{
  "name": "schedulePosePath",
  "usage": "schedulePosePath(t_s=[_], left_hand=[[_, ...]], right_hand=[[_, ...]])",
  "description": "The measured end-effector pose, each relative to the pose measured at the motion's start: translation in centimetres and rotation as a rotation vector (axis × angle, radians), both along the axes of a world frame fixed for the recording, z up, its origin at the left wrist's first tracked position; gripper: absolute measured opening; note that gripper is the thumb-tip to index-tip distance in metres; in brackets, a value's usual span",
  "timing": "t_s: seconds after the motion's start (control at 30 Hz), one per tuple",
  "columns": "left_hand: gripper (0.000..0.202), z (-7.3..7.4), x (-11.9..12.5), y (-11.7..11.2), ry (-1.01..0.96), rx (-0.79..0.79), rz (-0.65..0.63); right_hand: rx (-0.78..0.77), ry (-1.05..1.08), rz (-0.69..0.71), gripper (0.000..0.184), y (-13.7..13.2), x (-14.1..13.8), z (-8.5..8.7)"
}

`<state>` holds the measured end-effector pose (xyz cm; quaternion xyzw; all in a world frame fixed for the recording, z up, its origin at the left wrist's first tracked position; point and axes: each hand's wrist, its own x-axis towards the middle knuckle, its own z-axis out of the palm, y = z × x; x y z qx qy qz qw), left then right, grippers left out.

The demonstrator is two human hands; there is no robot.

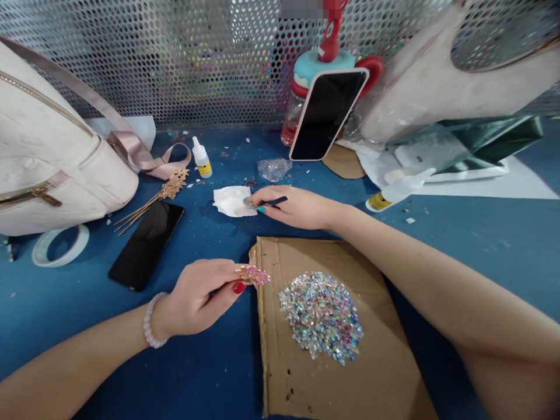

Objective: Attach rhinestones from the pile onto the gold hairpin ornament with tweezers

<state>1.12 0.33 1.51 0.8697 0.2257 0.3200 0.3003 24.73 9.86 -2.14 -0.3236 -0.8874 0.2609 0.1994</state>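
My left hand (192,294) is closed, pinching a small gold ornament with pink stones (254,275) between thumb and forefinger. It hovers by the left edge of a cardboard sheet (301,385). A round heap of shiny rhinestones (324,315) lies on that sheet. Farther back, my right hand (297,207) grips a slim black tool (276,201), perhaps tweezers. The tool's tip is at the right edge of a crumpled white paper piece (231,200); fingers partly hide it, and I cannot tell whether it touches.
Left are a white bag (56,146), gold stemmed ornaments (168,189), a black phone (146,245) and a tape roll (61,259). Glue bottles (201,158) stand or lean behind. Another phone (328,114) leans on a red-handled cup (300,93). Perforated metal (196,64) forms the back.
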Motion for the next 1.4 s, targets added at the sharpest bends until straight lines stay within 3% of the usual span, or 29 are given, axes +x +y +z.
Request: schedulePosePath(t_s=[0.2, 0.43, 0.53, 0.7, 0.9, 1.17, 1.4], left_hand=[[0.024, 0.0, -0.1, 0.0, -0.02, -0.041, 0.013], [0.017, -0.8, -0.3, 0.1, -0.097, -0.105, 0.143], [0.029, -1.0, -0.4, 0.3, -0.1, -0.15, 0.167], [0.031, -0.9, -0.3, 0.3, -0.119, -0.183, 0.169], [0.017, -1.0, -0.3, 0.1, -0.171, -0.219, 0.143], [0.02, -1.7, -0.4, 0.7, -0.34, -0.524, 0.185], [0.019, -2.0, -0.2, 1.6, -0.431, -0.733, 0.237]], right_hand=[[-0.057, -0.012, 0.032, 0.028, -0.1, 0.2, 0.5], [-0.137, 0.042, 0.019, 0.03, -0.1, 0.5, 1.2], [-0.152, 0.096, 0.01, 0.028, 0.0, 0.7, 1.4], [-0.205, 0.23, 0.016, 0.026, 0.0, 0.7, 1.2], [-0.334, 0.377, 0.049, 0.026, -0.2, 0.3, 1.2], [-0.529, 0.582, 0.142, 0.028, -0.9, 0.2, 2.0], [-0.44, 0.428, 0.354, 0.033, -2.1, -0.2, 4.0]])
